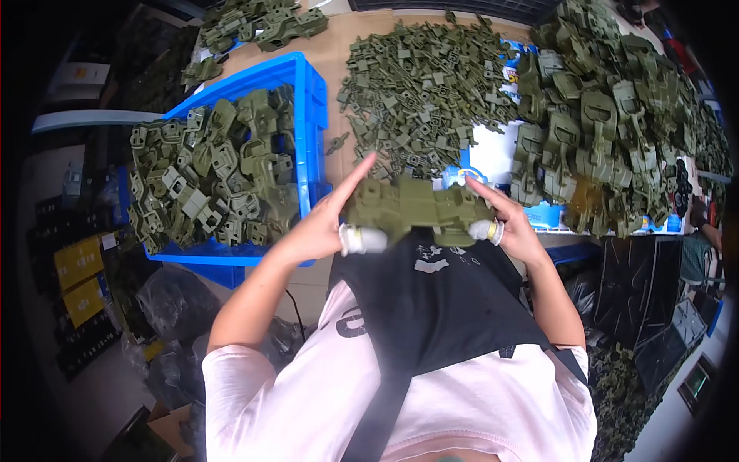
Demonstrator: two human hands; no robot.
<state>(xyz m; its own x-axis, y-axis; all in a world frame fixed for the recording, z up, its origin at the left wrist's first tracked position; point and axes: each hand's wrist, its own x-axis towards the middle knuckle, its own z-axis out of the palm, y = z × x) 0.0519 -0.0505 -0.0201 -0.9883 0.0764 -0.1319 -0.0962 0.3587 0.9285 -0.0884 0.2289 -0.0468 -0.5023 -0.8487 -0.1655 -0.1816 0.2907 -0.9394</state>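
Note:
An olive-green moulded plastic part [416, 204], smeared by motion, is held level in front of my apron between my two hands. My left hand [323, 229] grips its left end, with the thumb in a white cover and the index finger stretched out past the part. At the other end, my right hand [517, 229] has its white-covered thumb against the part, and its index finger also points away. The remaining fingers of both hands are mostly hidden. Just beyond the part lies a heap of small green plastic pieces [431, 85] on the table.
A blue crate [310, 131] at the left holds many larger green parts [215, 169]. More large green parts [600, 115] are piled at the right, and another group [265, 27] lies at the far left. Dark plastic bags [177, 300] stand below the crate.

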